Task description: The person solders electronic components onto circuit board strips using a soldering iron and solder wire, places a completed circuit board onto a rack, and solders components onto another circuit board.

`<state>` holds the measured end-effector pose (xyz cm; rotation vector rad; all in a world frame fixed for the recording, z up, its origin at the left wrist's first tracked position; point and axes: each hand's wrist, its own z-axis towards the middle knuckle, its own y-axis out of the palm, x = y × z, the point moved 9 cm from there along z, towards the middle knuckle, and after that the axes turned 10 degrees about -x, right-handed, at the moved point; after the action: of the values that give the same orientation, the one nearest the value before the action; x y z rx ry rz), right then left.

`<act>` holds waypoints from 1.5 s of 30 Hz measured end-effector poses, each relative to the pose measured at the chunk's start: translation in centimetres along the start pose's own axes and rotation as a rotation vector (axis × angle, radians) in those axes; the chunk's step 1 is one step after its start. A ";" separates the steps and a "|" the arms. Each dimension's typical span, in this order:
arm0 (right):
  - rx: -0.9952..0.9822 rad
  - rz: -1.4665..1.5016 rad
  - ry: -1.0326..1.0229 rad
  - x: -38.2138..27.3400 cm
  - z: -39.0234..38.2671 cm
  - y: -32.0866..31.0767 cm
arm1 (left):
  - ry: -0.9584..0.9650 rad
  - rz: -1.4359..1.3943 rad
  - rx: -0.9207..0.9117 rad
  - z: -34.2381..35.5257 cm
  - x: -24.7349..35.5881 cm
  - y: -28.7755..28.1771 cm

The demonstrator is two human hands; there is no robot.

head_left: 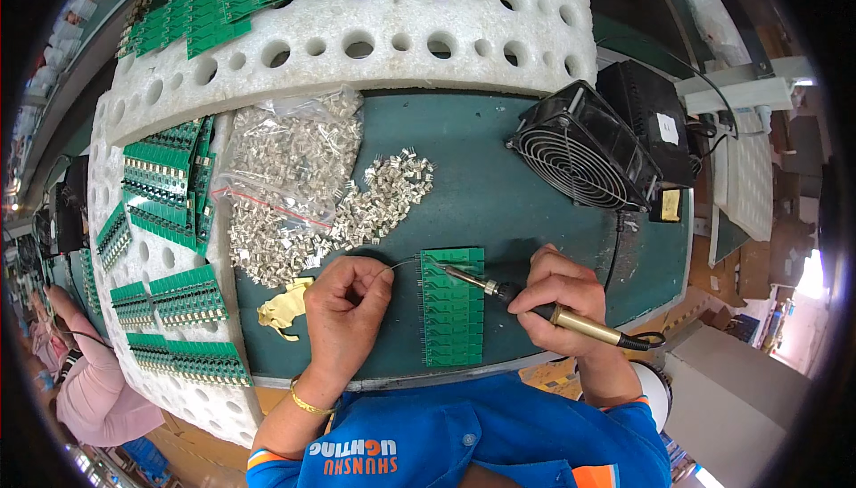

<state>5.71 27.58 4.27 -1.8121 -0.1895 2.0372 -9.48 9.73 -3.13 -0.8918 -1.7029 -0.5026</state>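
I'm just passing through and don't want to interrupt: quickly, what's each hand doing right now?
Left hand: closed, fingers pinching a thin silvery wire.
Right hand: closed, holding a slim soldering iron with gold-coloured handle.

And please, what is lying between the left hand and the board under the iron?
In the head view, a thin wire runs from the left hand toward the board, above the green tabletop.
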 end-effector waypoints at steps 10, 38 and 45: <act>0.013 0.008 -0.006 -0.4 -0.5 0.5 | 0.035 0.118 -0.077 0.0 0.7 0.4; 0.097 0.065 0.129 1.6 0.3 0.1 | 0.096 0.186 -0.053 0.1 1.4 0.5; 0.083 0.062 0.141 1.8 0.5 0.0 | 0.146 0.254 -0.032 0.0 2.3 0.7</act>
<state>5.08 28.35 2.73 -1.9224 -0.0078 1.9183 -9.23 10.87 -1.06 -1.0523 -1.4284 -0.4140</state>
